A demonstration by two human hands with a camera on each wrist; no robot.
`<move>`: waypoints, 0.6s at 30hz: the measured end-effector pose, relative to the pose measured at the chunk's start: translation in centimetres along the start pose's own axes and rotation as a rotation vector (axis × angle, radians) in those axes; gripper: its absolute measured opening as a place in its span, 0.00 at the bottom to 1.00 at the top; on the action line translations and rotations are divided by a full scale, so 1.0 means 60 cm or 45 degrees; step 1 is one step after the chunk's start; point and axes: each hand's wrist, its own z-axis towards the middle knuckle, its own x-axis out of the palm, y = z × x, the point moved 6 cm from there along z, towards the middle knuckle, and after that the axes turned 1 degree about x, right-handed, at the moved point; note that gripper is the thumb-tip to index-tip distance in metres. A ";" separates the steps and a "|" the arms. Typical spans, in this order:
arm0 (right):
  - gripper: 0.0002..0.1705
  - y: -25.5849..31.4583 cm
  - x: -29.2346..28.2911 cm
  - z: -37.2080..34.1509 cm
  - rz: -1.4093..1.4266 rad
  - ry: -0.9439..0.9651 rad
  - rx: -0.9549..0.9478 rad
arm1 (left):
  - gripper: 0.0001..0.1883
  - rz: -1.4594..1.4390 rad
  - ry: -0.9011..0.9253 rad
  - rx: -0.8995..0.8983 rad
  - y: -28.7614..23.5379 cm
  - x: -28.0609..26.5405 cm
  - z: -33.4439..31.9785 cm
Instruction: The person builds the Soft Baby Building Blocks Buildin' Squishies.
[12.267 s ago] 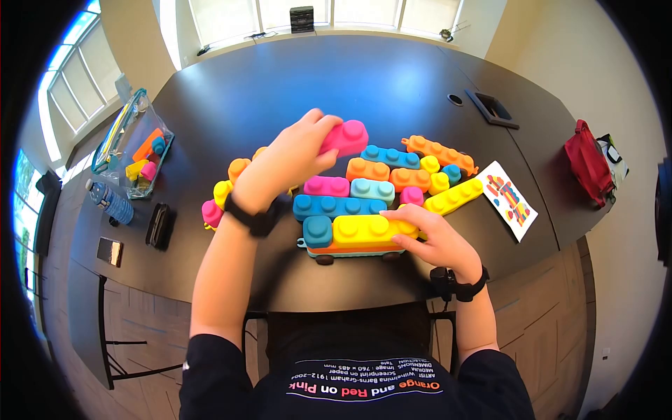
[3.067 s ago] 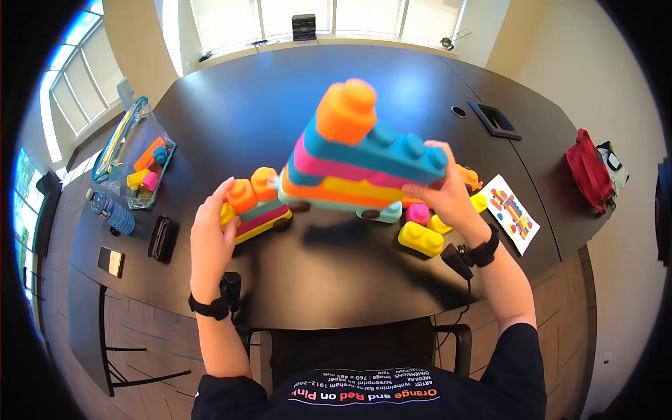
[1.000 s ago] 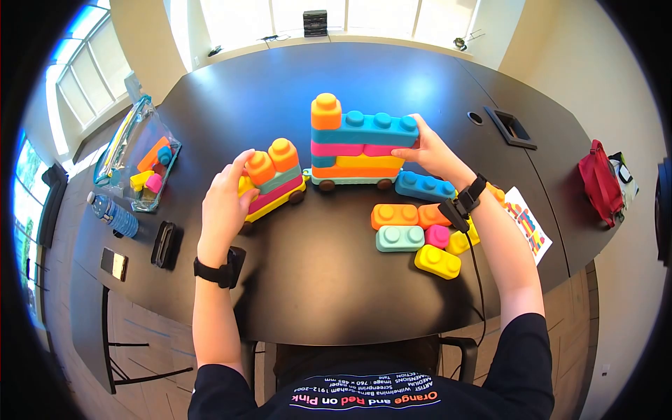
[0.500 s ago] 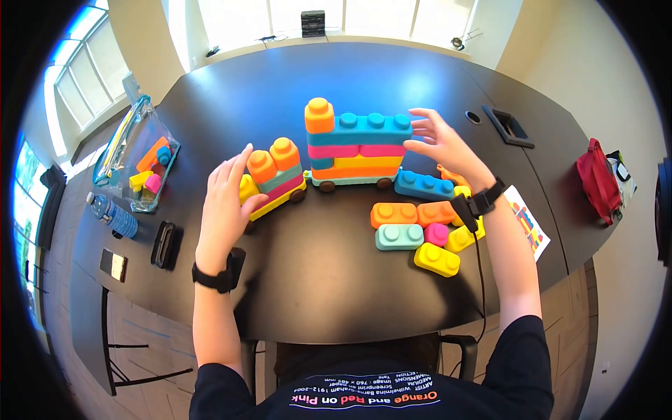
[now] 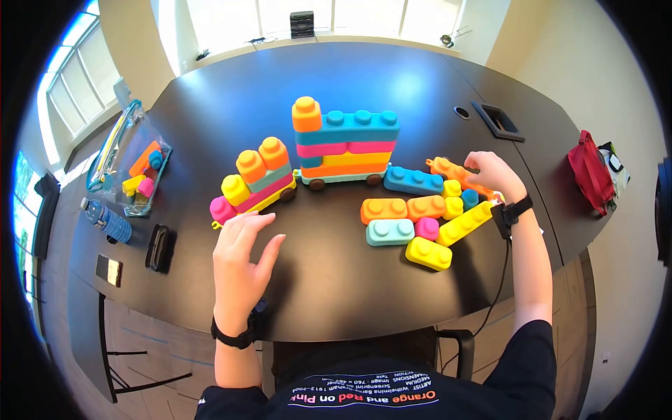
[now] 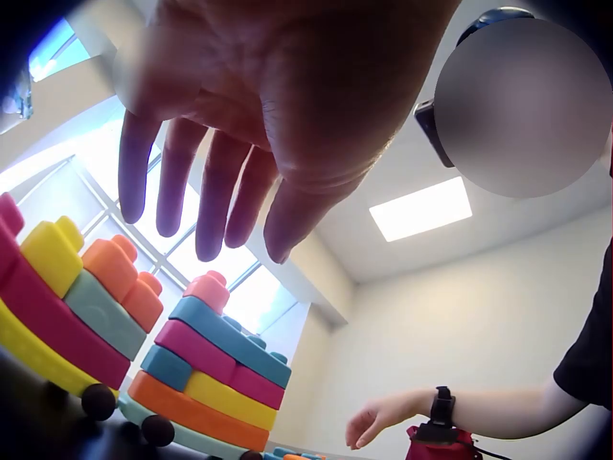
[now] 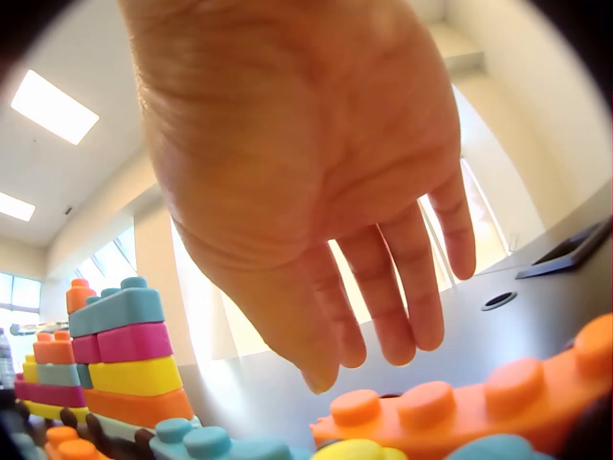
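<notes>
My left hand is held over the near left of the table, fingers extended and thumb apart, holding nothing. Just beyond it stands a small block wagon with a yellow base and stepped pink, yellow and orange blocks. Coupled to that is a taller wagon of stacked orange, yellow, pink and blue blocks, topped by one orange block. My right hand hovers, fingers loosely bent and empty, over a long orange piece; the right wrist view shows this orange piece below the fingertips.
Loose blocks lie right of centre: blue, orange, light teal, pink and yellow. A clear bag, water bottle, black case and phone stand left; a red bag sits right.
The taller wagon was carried over and set behind the small one. My right hand has let go of it and moved right to the orange piece; the left has drawn back from the small wagon.
</notes>
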 end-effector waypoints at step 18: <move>0.36 0.120 -0.097 -0.072 0.647 -0.353 -0.369 | 0.23 -0.235 0.186 0.030 -0.038 0.035 -0.009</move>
